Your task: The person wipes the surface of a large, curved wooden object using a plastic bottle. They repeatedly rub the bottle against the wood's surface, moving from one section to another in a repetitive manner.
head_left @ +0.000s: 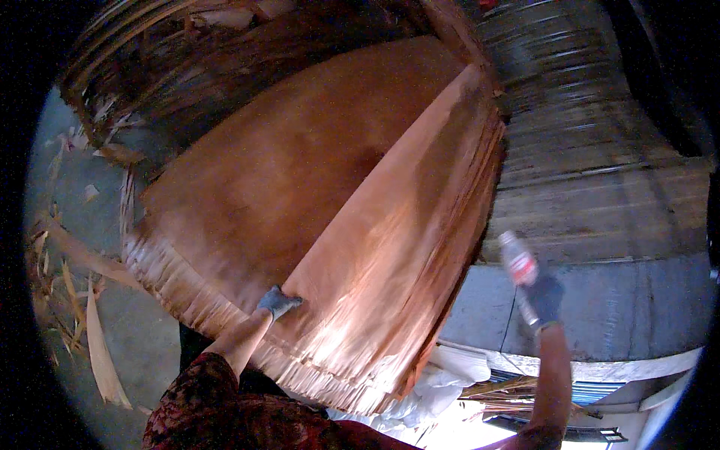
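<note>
While the left hand (279,301) rests on a broad pile of thin reddish-brown sheets, the right hand (544,296) is raised well apart from it, holding a bottle. Both hands wear grey gloves. The left has its fingers drawn together at the lower end of a long diagonal edge, where a paler sheet (375,255) meets a darker sheet (285,165); whether it pinches that edge or merely presses on it cannot be told. The right is curled around the bottle (519,259), which is pale with a red label, tilted, and blurred; its labelled part projects beyond the glove, up and to the left.

The pile occupies the centre of the view, narrowing toward the top. Its near margin (196,294) is rippled and ragged, and layered edges (466,247) show along its right side. Beyond it, at upper left, lie rough brown strips (225,71) in shadow. On the left, the grey floor (146,337) bears loose scraps, among them a long pointed piece (103,349). To the right extends streaked brown sheeting (600,202), bordered below by a smooth grey area (630,307). Crumpled white material (454,381) lies near the pile's lower right corner, and a dark red patterned sleeve (191,397) covers the left upper arm.
</note>
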A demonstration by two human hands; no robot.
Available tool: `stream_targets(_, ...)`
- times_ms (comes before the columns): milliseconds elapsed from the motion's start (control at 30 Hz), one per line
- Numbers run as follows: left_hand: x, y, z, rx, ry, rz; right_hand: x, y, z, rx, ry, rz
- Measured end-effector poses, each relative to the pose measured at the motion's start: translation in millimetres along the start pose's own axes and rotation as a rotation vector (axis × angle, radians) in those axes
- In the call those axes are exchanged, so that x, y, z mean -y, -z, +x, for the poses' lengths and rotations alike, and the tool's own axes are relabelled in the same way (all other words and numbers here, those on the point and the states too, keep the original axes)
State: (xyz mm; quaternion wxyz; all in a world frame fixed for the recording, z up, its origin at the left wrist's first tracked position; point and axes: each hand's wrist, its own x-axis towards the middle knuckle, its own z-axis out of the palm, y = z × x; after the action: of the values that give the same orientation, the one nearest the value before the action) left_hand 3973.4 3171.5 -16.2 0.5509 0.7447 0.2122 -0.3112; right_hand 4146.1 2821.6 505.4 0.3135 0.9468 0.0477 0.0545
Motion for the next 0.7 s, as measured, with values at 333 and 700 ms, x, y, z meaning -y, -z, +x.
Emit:
stream_targets(333,25.2,0.3,-42.8,0.083,-0.026,-0.170,-63.1,-28.0,5.2,-0.169,-0.272,0.160)
stream_targets(700,-29.2,22.7,-142.6,-0.204,-0.147,0.501,141.2,-68.4,-186.5,0.574,-0.168,0.354)
